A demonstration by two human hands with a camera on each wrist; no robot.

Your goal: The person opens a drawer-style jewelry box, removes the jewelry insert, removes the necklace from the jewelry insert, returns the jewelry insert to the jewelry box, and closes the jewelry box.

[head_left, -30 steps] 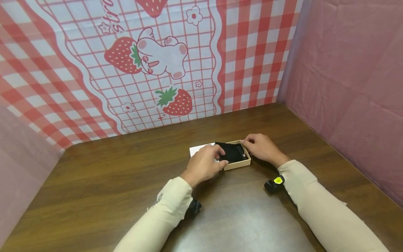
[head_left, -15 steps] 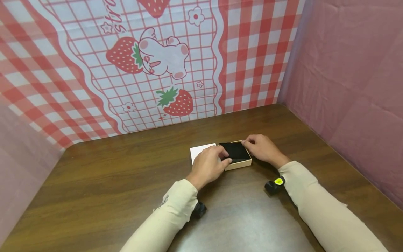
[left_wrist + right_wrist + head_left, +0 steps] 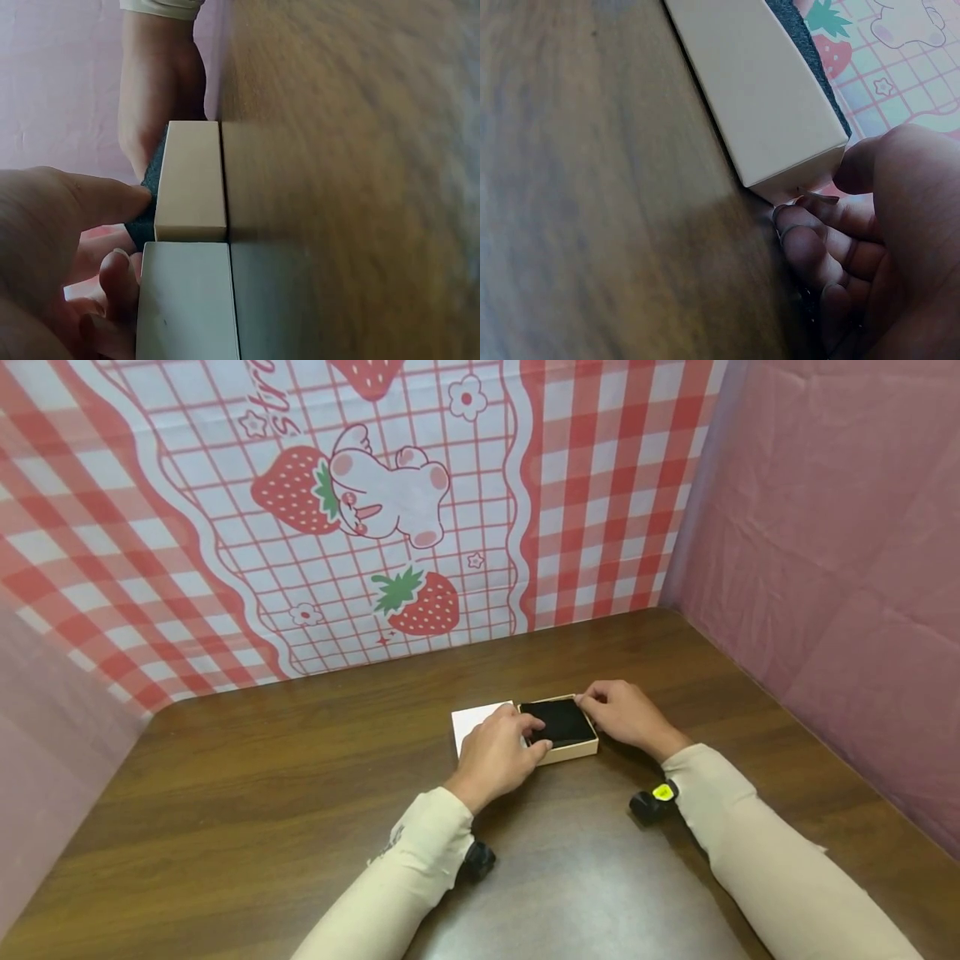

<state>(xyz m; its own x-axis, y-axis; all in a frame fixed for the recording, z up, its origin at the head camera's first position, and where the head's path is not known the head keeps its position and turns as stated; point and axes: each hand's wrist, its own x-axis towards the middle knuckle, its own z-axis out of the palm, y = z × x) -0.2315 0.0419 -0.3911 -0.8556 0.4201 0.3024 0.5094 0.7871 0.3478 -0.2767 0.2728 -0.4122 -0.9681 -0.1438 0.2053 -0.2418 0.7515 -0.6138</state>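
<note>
A shallow tan cardboard box (image 3: 570, 751) sits on the table in the head view, with a black, soft-looking pad (image 3: 558, 720) covering its inside. My left hand (image 3: 497, 752) reaches over the box's left end. Its thumb and curled fingers hold the pad, and the left wrist view shows the thumb on the pad's dark edge (image 3: 152, 187). At the far right corner my right hand (image 3: 622, 714) grips the box's end. The right wrist view shows that thumb by the rim and curled fingers against the end wall (image 3: 795, 178). What lies beneath the pad is hidden.
A white box or lid (image 3: 471, 720) lies against the tan box's left end, partly under my left hand. Brown wood table (image 3: 300, 810) surrounds them. A strawberry-print cloth (image 3: 420, 527) hangs behind, and a pink cloth (image 3: 825, 543) hangs on the right.
The black pad was tilted, with part of the box's inside showing at the right; now it lies flat across the box. My left hand has shifted slightly right. My right hand stays at the corner.
</note>
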